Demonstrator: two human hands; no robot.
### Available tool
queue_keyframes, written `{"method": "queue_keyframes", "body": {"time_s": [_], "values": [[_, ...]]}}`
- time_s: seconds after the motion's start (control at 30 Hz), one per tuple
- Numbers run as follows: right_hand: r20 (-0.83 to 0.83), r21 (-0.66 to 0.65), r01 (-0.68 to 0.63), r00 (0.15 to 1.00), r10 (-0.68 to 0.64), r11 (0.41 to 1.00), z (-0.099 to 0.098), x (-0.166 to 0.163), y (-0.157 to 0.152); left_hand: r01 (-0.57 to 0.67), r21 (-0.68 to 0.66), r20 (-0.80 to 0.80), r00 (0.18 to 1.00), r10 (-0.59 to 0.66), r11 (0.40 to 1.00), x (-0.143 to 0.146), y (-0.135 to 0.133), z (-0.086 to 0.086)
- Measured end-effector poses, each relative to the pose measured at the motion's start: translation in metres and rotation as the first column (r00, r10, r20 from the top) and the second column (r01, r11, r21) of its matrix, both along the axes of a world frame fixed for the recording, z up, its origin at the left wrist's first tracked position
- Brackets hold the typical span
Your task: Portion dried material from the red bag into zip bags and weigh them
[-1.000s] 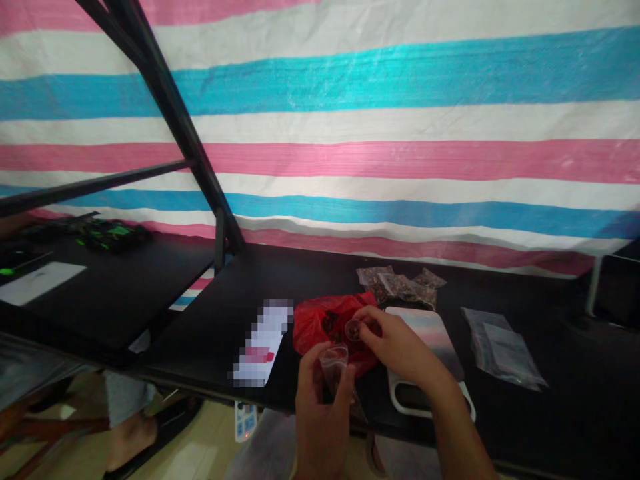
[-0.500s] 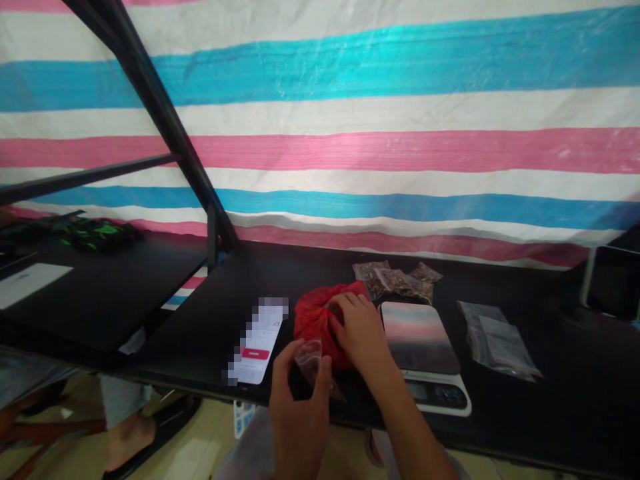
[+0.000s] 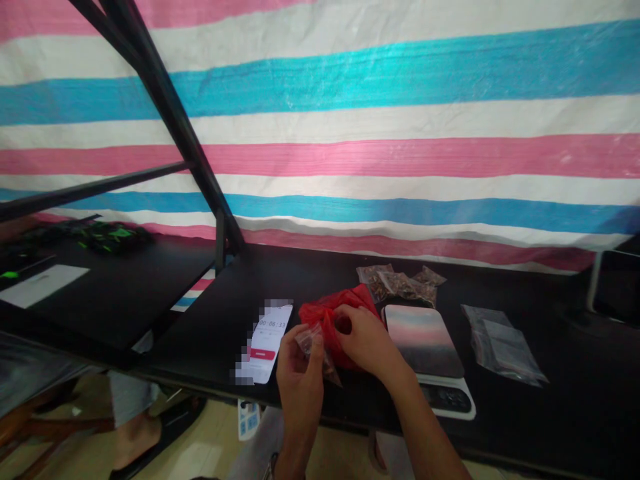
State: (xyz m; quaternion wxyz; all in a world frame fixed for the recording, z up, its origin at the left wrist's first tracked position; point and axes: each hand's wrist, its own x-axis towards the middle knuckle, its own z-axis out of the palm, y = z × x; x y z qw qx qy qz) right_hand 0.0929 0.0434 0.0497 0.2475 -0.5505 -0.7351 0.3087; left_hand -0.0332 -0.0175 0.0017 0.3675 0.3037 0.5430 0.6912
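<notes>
My left hand (image 3: 301,363) pinches a small clear zip bag (image 3: 327,368) near its top, between thumb and fingers. Some brown material shows in the lower part of that bag. Just behind it lies a crumpled red plastic bag (image 3: 350,301) on the black table. My right hand (image 3: 367,340) is closed at the gathered mouth of the red bag, thumb and forefinger curled together on its edge. What the red bag contains is hidden. To the right of this hand stands a white kitchen scale (image 3: 423,340) with a shiny plate and nothing on it.
Several filled zip bags (image 3: 400,283) lie behind the scale. Flat clear bags (image 3: 503,343) are stacked to its right. A phone (image 3: 267,340) showing a timer lies at the left. A dark screen (image 3: 617,283) stands far right, a black metal frame (image 3: 170,113) at left. Another person's leg (image 3: 133,400) shows below.
My left hand has tilted the zip bag, and brown material now shows in it. My right hand has drawn its thumb and forefinger together at the red bag's mouth. The view has shifted slightly.
</notes>
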Motion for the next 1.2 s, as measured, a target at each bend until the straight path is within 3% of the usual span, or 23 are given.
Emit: {"method": "queue_keyframes", "body": {"time_s": [0.2,0.37,0.5,0.8,0.97,1.2], "values": [[-0.282,-0.113,0.032,0.957,-0.063,0.993,0.002,0.018,0.0,0.013,0.009,-0.043,0.999,-0.013,1.0,-0.001,0.002,0.0],[-0.365,-0.131,0.054,0.926,-0.099,0.99,0.01,0.038,-0.001,-0.025,0.062,-0.298,0.954,0.042,0.998,0.002,-0.003,-0.002],[-0.42,-0.071,0.021,0.906,-0.049,0.997,0.023,0.052,-0.007,0.009,0.1,-0.434,0.9,0.035,0.995,0.009,-0.008,-0.006],[-0.257,0.126,-0.008,0.966,0.041,0.992,0.048,0.045,-0.03,-0.007,0.05,-0.435,0.9,0.028,0.999,0.017,-0.005,-0.006],[-0.154,0.239,-0.076,0.981,0.115,0.968,0.05,0.039,-0.034,-0.003,0.038,-0.464,0.886,0.02,0.999,0.018,-0.003,-0.009],[-0.167,0.312,-0.049,0.98,0.106,0.949,0.048,0.04,-0.034,-0.016,0.09,-0.514,0.855,0.061,0.996,0.016,-0.001,-0.012]]}}
